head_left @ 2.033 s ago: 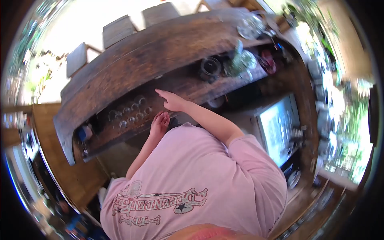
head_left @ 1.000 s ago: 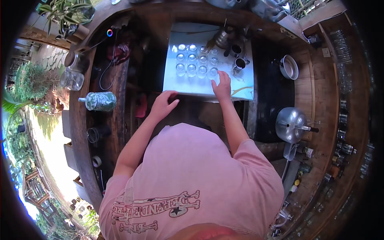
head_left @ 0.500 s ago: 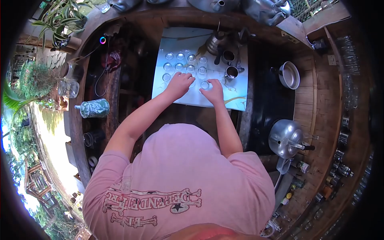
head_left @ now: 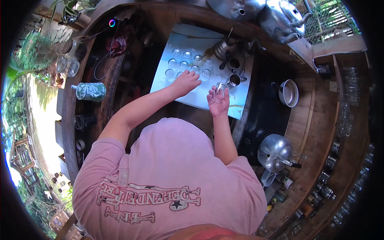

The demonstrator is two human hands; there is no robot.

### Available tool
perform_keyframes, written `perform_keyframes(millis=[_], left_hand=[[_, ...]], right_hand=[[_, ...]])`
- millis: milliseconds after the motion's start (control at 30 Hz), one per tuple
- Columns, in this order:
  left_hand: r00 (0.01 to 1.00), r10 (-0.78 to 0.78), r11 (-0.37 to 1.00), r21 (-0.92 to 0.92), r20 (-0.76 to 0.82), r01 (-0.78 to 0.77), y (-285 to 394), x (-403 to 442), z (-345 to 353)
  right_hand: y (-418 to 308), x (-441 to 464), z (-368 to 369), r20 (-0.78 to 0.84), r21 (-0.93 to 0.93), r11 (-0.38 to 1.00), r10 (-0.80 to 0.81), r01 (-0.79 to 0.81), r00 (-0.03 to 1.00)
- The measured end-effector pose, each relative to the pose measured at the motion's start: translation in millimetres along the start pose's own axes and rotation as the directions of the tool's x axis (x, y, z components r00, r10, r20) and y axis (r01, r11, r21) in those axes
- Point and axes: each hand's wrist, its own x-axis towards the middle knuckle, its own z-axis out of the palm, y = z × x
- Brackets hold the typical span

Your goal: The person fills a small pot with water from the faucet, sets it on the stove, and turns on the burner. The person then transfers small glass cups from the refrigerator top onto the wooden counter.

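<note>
My right hand (head_left: 219, 105) is turned palm up above the front right of the pale, marble-patterned tabletop (head_left: 168, 86). A small clear drinking glass (head_left: 220, 91) rests in its curled fingers. My left hand (head_left: 186, 83) is over the front of the table, palm down with fingers bent, hiding whatever may be under them. Beside and beyond it, several clear glasses (head_left: 183, 65) stand in rows. Two metal mugs with dark insides, a nearer mug (head_left: 235, 80) and a farther mug (head_left: 233, 63), stand to the right. Behind them is a metal pot (head_left: 222, 49).
On the right are a white-rimmed basin (head_left: 289, 93) and a large metal kettle (head_left: 275, 149) on a dark surface. More kettles (head_left: 282, 20) line the ledge ahead. A green-and-white enamel mug (head_left: 91, 91) lies along the left ledge. Glassware fills the right-hand shelf (head_left: 347, 100).
My right hand has lifted the glass from the table and turned palm up with it. My left hand has stayed near the front row of glasses. The camera view has tilted.
</note>
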Motion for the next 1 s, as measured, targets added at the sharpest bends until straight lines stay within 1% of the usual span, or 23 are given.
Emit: perform_keyframes(millis=[67, 100, 133, 167, 200, 233, 267, 300, 333, 400, 433, 500, 533, 567, 600, 633, 700, 767, 833, 867, 933, 967, 1000], left_hand=[[0.994, -0.108, 0.972, -0.213, -0.018, 0.101, 5.8, -5.3, -33.1], [0.992, -0.124, 0.97, -0.213, -0.023, 0.116, 7.6, -10.8, -50.1], [0.939, -0.342, 0.802, -0.534, -0.044, 0.268, 9.2, -20.0, -67.2], [0.842, -0.539, 0.514, -0.789, 0.01, 0.338, 11.0, -32.4, -76.0], [0.749, -0.638, 0.245, -0.874, 0.18, 0.419, 10.9, -48.8, -76.5], [0.734, -0.656, 0.237, -0.875, 0.176, 0.422, 14.2, -67.8, -71.4], [0.667, -0.7, -0.172, -0.967, 0.254, 0.188, 19.1, -89.0, -62.0], [0.618, -0.708, -0.517, -0.847, 0.341, -0.124, 24.0, -108.2, -55.2], [0.586, -0.738, -0.503, -0.851, 0.334, -0.148, 29.5, -125.6, -52.3], [0.572, -0.784, -0.484, -0.815, 0.242, -0.319, 40.2, -162.7, -51.4], [0.515, -0.824, -0.452, -0.822, 0.237, -0.346, 44.0, -177.8, -57.3], [0.556, -0.796, -0.469, -0.825, 0.24, -0.315, 53.3, -201.6, -71.8], [0.543, -0.797, -0.515, -0.768, 0.265, -0.381, 60.0, -214.1, -75.4], [0.535, -0.816, -0.48, -0.775, 0.222, -0.411, 65.4, -228.9, -64.3], [0.507, -0.836, -0.442, -0.806, 0.211, -0.394, 71.5, -243.2, -66.7], [0.481, -0.854, -0.405, -0.835, 0.2, -0.373, 77.2, -257.4, -68.7], [0.377, -0.907, -0.34, -0.853, 0.186, -0.396, 90.7, -283.1, -71.8], [0.269, -0.948, -0.273, -0.871, 0.171, -0.409, 103.0, -309.8, -74.1], [0.052, -0.989, -0.149, -0.903, 0.14, -0.402, 117.0, -337.9, -74.4], [0.002, -0.991, -0.123, -0.903, 0.134, -0.411, 125.9, -354.9, -72.3], [-0.315, -0.934, -0.09, -0.965, 0.167, -0.245, 140.7, -394.4, -64.5], [-0.348, -0.923, -0.075, -0.965, 0.163, -0.252, 146.5, -415.4, -58.9], [-0.549, -0.827, -0.075, -0.992, 0.119, -0.102, 152.5, -436.6, -52.0]], right_hand=[[6.6, -6.9, 2.0, -0.178, -0.043, 0.999, -0.039, 0.032, 0.983], [8.8, -10.5, 6.6, -0.176, -0.053, 0.998, -0.027, 0.018, 0.984], [11.1, -14.8, 9.6, -0.234, -0.073, 0.997, -0.042, 0.026, 0.971], [13.1, -19.6, 10.6, -0.291, -0.093, 0.995, -0.058, 0.033, 0.955], [14.3, -22.5, 5.5, -0.257, -0.096, 0.995, -0.035, 0.01, 0.966], [15.4, -25.4, 2.2, -0.254, -0.106, 0.994, -0.016, -0.011, 0.967], [17.3, -26.2, -0.2, -0.217, -0.142, 0.988, 0.026, -0.058, 0.976], [20.7, -26.0, 0.0, -0.18, -0.179, 0.978, 0.078, -0.11, 0.981], [25.2, -26.1, 6.7, -0.127, -0.21, 0.967, 0.118, -0.143, 0.985], [41.0, -20.5, 24.8, -0.045, -0.279, 0.94, 0.192, -0.197, 0.98], [51.7, -17.5, 36.2, 0.031, -0.328, 0.923, 0.225, -0.203, 0.974], [67.1, -7.7, 57.2, 0.037, -0.438, 0.853, 0.332, -0.283, 0.943], [74.0, 0.1, 64.5, 0.075, -0.596, 0.745, 0.423, -0.3, 0.903], [81.3, 7.2, 73.7, 0.103, -0.733, 0.618, 0.511, -0.282, 0.853], [89.9, 13.3, 88.9, 0.092, -0.818, 0.508, 0.577, -0.269, 0.812], [101.3, 22.6, 91.7, 0.09, -0.831, 0.476, 0.628, -0.289, 0.773], [126.7, 38.6, 91.3, 0.163, -0.791, 0.549, 0.615, -0.271, 0.772], [159.6, 45.7, 98.7, 0.172, -0.589, 0.677, 0.639, -0.441, 0.75], [192.8, 50.2, 108.3, 0.184, -0.523, 0.649, 0.719, -0.553, 0.67], [210.0, 52.9, 105.3, 0.165, -0.543, 0.63, 0.728, -0.555, 0.665], [249.7, 45.3, 114.0, 0.131, -0.576, 0.581, 0.76, -0.575, 0.637], [268.3, 36.7, 119.0, 0.096, -0.59, 0.559, 0.765, -0.583, 0.636], [283.8, 31.7, 117.5, 0.089, -0.6, 0.533, 0.785, -0.596, 0.613]])
